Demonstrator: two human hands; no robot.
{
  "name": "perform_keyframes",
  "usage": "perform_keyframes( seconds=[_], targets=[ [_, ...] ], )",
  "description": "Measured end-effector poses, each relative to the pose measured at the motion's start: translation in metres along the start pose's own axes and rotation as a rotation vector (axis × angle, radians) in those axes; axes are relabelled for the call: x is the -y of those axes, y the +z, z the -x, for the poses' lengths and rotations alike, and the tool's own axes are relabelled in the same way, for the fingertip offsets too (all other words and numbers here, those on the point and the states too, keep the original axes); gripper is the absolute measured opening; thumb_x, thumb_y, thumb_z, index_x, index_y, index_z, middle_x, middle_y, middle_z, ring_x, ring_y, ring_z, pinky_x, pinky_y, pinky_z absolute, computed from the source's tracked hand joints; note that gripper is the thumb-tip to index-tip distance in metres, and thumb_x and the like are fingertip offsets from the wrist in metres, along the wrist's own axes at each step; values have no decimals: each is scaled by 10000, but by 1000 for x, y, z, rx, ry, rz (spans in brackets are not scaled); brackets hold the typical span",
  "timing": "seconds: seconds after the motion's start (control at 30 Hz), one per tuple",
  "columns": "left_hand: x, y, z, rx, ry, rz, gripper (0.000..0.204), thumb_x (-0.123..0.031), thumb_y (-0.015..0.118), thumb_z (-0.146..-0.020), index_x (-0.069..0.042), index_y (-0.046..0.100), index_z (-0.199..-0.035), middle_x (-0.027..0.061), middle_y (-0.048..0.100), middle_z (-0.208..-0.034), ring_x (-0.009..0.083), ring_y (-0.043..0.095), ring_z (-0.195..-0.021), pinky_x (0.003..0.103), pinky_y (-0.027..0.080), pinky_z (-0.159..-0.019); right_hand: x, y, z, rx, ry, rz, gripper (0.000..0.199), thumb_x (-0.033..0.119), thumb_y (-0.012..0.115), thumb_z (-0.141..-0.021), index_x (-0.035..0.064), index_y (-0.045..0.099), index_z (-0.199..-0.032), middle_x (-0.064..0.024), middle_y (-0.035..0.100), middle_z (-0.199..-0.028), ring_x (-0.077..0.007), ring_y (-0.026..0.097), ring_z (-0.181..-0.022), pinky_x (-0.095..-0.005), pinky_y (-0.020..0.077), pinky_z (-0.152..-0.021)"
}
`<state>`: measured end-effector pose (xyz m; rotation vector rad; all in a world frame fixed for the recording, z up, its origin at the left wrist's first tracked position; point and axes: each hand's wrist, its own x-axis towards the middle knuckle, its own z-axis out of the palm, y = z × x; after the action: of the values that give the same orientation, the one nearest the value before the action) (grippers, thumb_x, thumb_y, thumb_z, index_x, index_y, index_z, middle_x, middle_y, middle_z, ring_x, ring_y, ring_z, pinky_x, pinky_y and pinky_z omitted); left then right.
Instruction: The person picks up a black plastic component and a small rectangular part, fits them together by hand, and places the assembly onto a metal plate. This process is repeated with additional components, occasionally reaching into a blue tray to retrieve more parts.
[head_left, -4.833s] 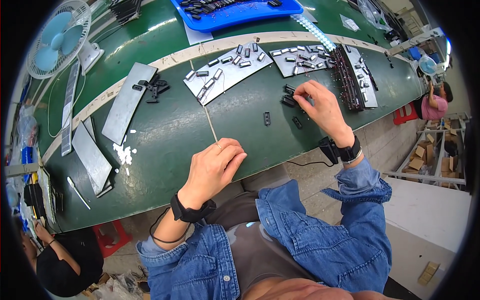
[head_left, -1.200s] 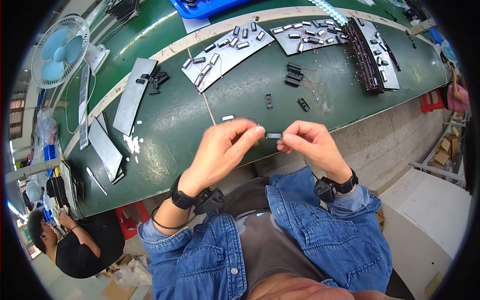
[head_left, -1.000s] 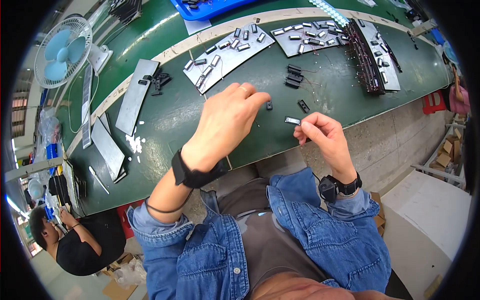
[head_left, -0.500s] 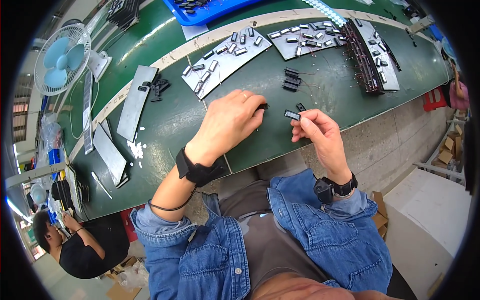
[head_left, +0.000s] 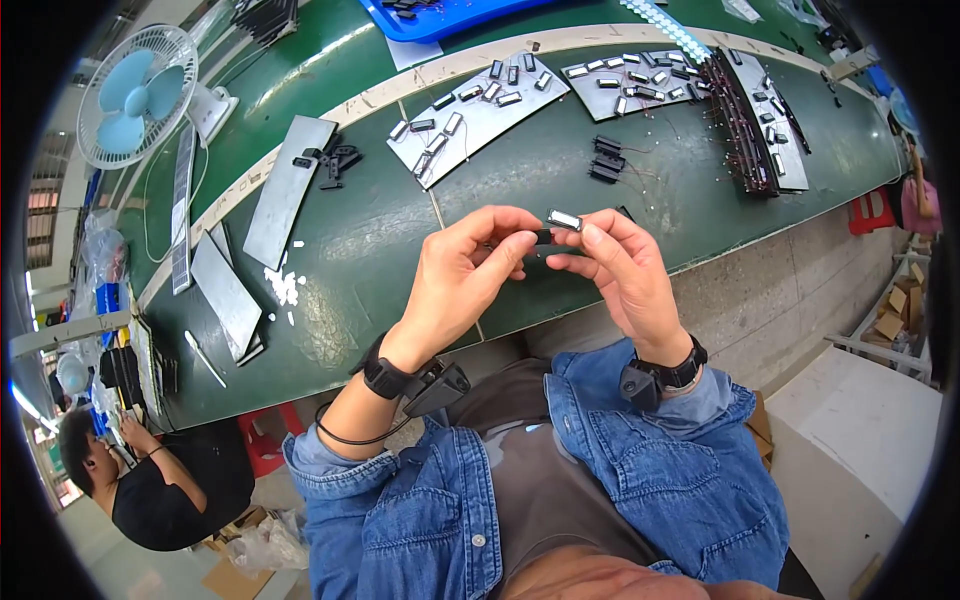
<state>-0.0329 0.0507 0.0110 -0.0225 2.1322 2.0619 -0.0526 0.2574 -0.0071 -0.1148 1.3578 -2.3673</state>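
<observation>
Close together over the front of the green table (head_left: 370, 240), my two hands each pinch a small part. Between the thumb and fingers of my left hand (head_left: 455, 275) is a small black piece (head_left: 544, 237), mostly covered by the fingertips. My right hand (head_left: 630, 275) grips a small black rectangular speaker (head_left: 565, 219) by one end, its pale face turned up. The two parts are nearly touching; whether they meet I cannot tell. Beyond the right hand lie several black wired parts (head_left: 605, 160). Another black part (head_left: 625, 212) shows partly behind the right fingers.
Grey plates (head_left: 480, 125) carry scattered speakers; a long row of dark wired parts (head_left: 738, 130) stands at right. Black pieces (head_left: 338, 165) lie by a left plate (head_left: 285, 200), near white scraps (head_left: 285, 288) and a white pen-like tool (head_left: 205, 358). A fan (head_left: 137, 100) and another person (head_left: 180, 490) are left.
My left hand has turned and come up from the table with the black piece. The right hand has brought its speaker leftward beside it. The view has shifted slightly.
</observation>
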Motion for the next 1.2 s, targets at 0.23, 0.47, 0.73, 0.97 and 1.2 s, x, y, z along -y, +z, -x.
perform_keyframes(
  seconds=[0.23, 0.47, 0.73, 0.97, 1.2],
  targets=[
    [10, -8, 8, -20, 739, -915, 344, -6, 770, -853, -28, 716, -1192, 79, 724, -949, 225, 699, -787, 319, 579, -703, -10, -5, -5, 71, 158, -164, 156, 184, 574, -1073, 43, 639, -1072, -81, 706, -1091, -175, 685, -1064, -341, 558, -987],
    [-9, -25, 17, -104, 722, -926, 283, -32, 806, -810, -46, 763, -1090, 91, 751, -969, 270, 724, -880, 358, 593, -773, -3, -1, -5, 85, 222, 143, 149, 165, 583, -1065, 32, 639, -1025, -74, 704, -1080, -152, 689, -1009, -316, 552, -957],
    [7, -19, 15, -1, 537, -636, 276, -65, 798, -852, -56, 774, -1127, 119, 777, -1058, 260, 749, -987, 343, 593, -830, -11, 4, 0, 168, 183, 227, 180, 180, 612, -1056, 18, 620, -977, -51, 676, -1038, -130, 675, -967, -290, 549, -902],
    [12, -16, 19, -2, 367, -551, 252, -160, 760, -905, -88, 771, -1147, 90, 782, -1004, 266, 752, -914, 351, 592, -783, -13, 1, 0, 184, 191, 226, 180, 179, 619, -1053, 15, 618, -980, -46, 658, -1030, -129, 666, -965, -298, 558, -906],
    [12, -17, 21, 6, 323, -536, 250, -176, 755, -914, -86, 771, -1146, 98, 784, -997, 270, 756, -866, 348, 590, -754, -15, 1, -1, 187, 214, 215, 180, 176, 619, -1052, 10, 627, -983, -51, 658, -1039, -127, 662, -965, -307, 566, -918]
  ],
)
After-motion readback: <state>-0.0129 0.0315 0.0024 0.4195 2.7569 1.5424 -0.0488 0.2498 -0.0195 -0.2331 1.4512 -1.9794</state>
